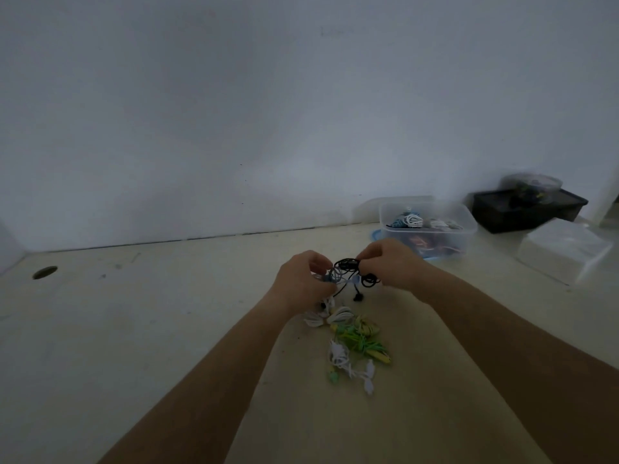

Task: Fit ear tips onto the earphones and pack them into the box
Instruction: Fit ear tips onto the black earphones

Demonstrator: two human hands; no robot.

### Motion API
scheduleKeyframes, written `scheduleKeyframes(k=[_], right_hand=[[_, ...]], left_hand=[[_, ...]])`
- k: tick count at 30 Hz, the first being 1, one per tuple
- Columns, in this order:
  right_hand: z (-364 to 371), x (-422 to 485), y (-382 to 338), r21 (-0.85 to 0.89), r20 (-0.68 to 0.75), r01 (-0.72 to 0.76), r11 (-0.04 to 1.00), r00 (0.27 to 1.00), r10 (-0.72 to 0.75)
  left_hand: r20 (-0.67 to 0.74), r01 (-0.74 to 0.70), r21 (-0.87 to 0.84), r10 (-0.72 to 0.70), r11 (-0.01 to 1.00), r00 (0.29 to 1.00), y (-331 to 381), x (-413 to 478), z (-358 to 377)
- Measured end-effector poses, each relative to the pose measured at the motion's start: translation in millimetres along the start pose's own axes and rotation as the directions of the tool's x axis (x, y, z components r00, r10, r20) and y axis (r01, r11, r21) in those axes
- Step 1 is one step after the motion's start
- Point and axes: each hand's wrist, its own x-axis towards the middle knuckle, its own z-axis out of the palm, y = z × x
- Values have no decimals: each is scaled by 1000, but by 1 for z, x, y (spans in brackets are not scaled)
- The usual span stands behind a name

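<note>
Both hands are raised over the cream table, working a tangle of wired earphones. My right hand [388, 262] pinches a bundle of black earphones [348, 264], with loops and a black plug dangling below it. My left hand [301, 279] grips a blue-grey and white earphone cable [335, 279] that is tangled with the black one. Below my hands lies a loose pile of white, yellow and green earphones [355, 339]. A clear plastic box [469, 226] holding coiled earphones stands at the back right. Ear tips are too small to make out.
A black tray [529, 212] with a clear round tub on it sits at the far right by the wall. A white wrapped packet [566, 252] lies in front of it. A round cable hole [44, 272] is in the table at the left.
</note>
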Motion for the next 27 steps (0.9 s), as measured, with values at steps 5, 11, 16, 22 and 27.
scheduleKeyframes(k=[5,11,16,22,27], right_hand=[[-9,-6,-14,161,-64,40,986,997,-30],[-17,-13,-29,393,-59,50,918,998,-29],[-26,-23,-47,530,-67,65,846,997,-35],[-24,-39,-66,656,-11,39,754,999,-42],[-14,-53,-76,736,9,4,677,1000,-16]], left_hand=[[11,11,-5,-11,1000,1000,0,-6,-2],[11,1,29,-1,1000,1000,1,-10,-6],[-15,19,28,-19,999,1000,6,-17,-11],[179,204,-734,-107,648,978,37,-50,-33],[259,271,-898,-81,345,962,37,-81,-53]])
